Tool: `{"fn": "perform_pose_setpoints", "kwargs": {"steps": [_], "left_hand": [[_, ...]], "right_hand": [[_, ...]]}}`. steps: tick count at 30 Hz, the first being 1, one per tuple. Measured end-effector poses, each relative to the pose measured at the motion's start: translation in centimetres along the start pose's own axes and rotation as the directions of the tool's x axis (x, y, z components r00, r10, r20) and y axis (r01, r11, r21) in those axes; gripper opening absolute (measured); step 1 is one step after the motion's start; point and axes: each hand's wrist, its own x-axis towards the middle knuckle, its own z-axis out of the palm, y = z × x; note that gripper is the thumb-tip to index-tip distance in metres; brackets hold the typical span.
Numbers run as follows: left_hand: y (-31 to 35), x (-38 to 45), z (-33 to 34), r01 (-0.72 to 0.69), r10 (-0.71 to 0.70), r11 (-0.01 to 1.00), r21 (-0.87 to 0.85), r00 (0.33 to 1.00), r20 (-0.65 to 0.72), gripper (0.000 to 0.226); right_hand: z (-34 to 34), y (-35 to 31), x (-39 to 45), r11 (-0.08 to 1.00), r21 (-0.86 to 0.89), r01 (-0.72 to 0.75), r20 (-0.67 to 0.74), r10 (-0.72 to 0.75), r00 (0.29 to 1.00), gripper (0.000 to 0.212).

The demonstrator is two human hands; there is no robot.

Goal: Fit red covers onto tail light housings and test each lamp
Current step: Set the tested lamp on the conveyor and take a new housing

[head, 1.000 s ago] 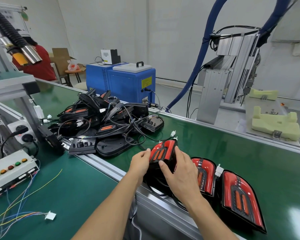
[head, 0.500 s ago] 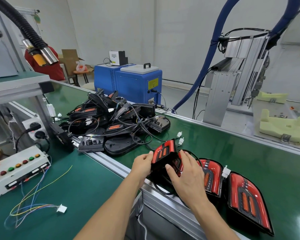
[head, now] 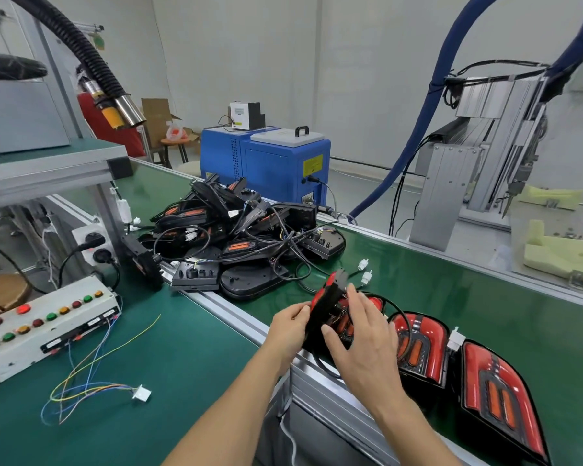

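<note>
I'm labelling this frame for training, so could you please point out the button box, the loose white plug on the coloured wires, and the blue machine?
button box [head: 48, 326], head view, white top face.
white plug [head: 142, 393], head view, plug body.
blue machine [head: 276, 166], head view, front panel.

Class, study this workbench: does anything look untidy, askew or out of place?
Yes. The black housings lie in a tangled heap with cables looped through them, one part overhanging the belt's rail. Coloured wires from the button box trail loose across the green mat, their white connector unplugged.
</note>
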Motion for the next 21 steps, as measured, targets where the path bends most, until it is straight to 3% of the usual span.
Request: {"fn": "perform_pose_setpoints", "kwargs": {"steps": [3,5,9,14,21], "left_hand": [[0.0,0.0,0.3,-0.021,0.021,1.0,0.001,0.998,-0.06,0.021],[0.1,0.2,0.3,-0.025,0.028,0.999,0.022,0.993,-0.115,0.02],[0.6,0.9,-0.3,-0.067,0.065,0.998,-0.001,0.971,-0.231,0.022],[0.1,1.0,0.0,-0.053,0.074,0.992,0.113,0.98,-0.186,0.02],[-0.6,0.2,0.1,-0.031,0.054,0.992,0.122,0.98,-0.192,0.024]], "right_hand": [[0.1,-0.7,2.2,0.993,-0.053,0.105,0.077,-0.1,0.992,0.073],[0.3,-1.1,2.9,0.992,-0.074,0.099,0.102,-0.091,0.991,0.062],[0.7,-1.2,2.7,0.998,0.012,0.059,0.006,-0.059,0.998,0.053],[1.2,-0.8,1.6,0.994,-0.041,0.103,0.043,-0.101,0.994,0.06],[1.1,-0.4,1.5,0.98,-0.115,0.164,0.117,-0.151,0.982,0.075]]}}
